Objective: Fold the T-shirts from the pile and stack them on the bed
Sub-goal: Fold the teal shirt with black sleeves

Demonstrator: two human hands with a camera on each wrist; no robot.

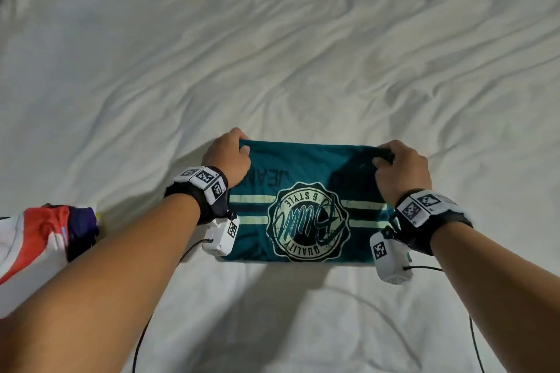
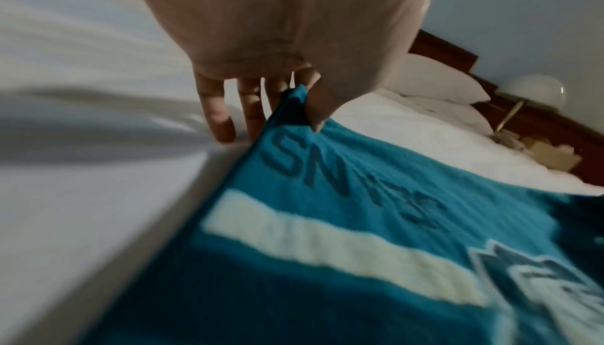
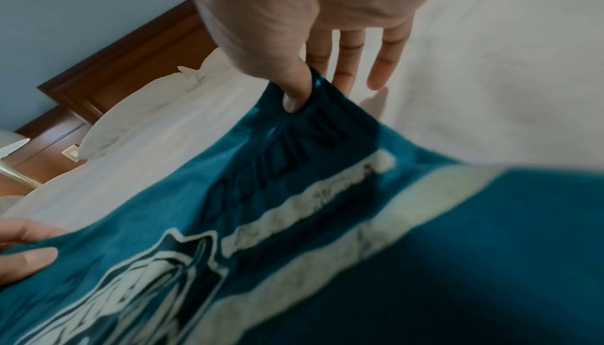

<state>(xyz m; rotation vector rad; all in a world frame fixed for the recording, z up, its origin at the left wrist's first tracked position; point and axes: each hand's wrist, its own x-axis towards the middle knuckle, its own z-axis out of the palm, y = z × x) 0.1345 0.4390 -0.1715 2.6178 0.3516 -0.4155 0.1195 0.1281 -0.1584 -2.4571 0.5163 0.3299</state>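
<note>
Teal T-shirt [image 1: 306,191] lies partly folded on the white bed [image 1: 303,39] right in front of you, printed side up, with its round cream badge and pale stripes facing you upside down. Your left hand [image 1: 227,157] pinches the far left corner of the shirt between thumb and fingers; the left wrist view shows the thumb [image 2: 318,107] pressed onto the cloth while the other fingers [image 2: 217,115] reach down toward the sheet. Your right hand [image 1: 400,169] pinches the far right corner the same way, thumb [image 3: 295,89] on top of the fabric. Both far corners are raised a little off the bed, and the near edge rests on the sheet. To your left, near your forearm, sits a pile of clothes [image 1: 42,239] in red, white and dark blue. Pillows [image 2: 438,79] lie against a wooden headboard [image 3: 124,58], and a lamp [image 2: 536,92] stands beside it.
</note>
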